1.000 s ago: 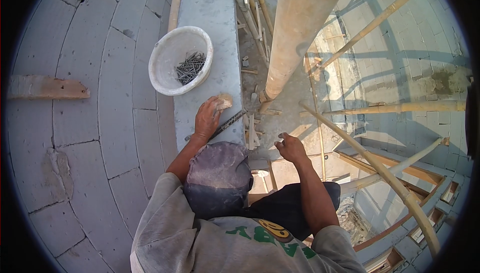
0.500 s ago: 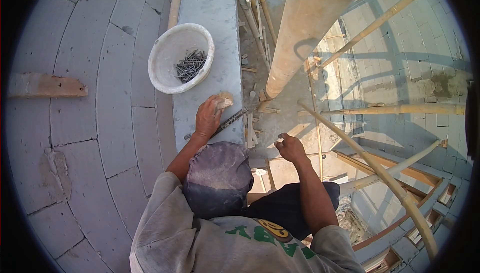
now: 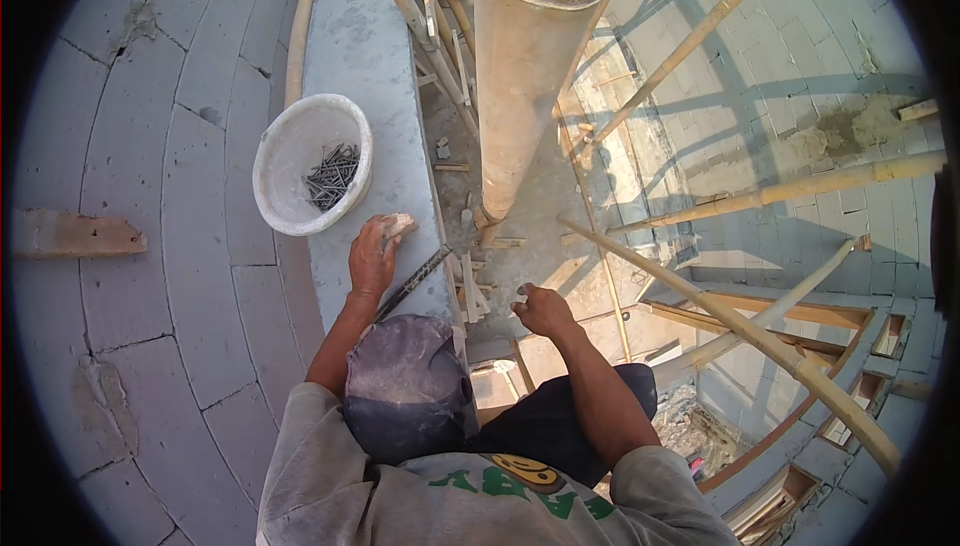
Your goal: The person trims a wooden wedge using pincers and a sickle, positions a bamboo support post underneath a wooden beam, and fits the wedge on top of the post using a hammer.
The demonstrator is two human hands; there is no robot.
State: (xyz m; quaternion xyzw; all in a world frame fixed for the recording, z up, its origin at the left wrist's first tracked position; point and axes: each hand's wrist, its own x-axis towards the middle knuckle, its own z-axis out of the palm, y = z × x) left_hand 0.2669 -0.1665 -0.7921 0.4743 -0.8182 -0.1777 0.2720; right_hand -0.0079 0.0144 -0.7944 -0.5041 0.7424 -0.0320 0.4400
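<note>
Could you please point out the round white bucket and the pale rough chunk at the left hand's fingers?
Round white bucket (image 3: 290, 151): head view, bare inner wall.
Pale rough chunk (image 3: 400, 225): head view, visible middle.

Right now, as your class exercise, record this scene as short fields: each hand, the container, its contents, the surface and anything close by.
Left hand: left hand holds a pale chunk at its fingertips
Right hand: right hand beyond the ledge's right edge, fingers curled; any held item unclear
Container: white bowl, on the ledge
Contents: a loose heap of nails
Surface: grey ledge
Close by: dark rod, lying slantwise near the left hand
</note>
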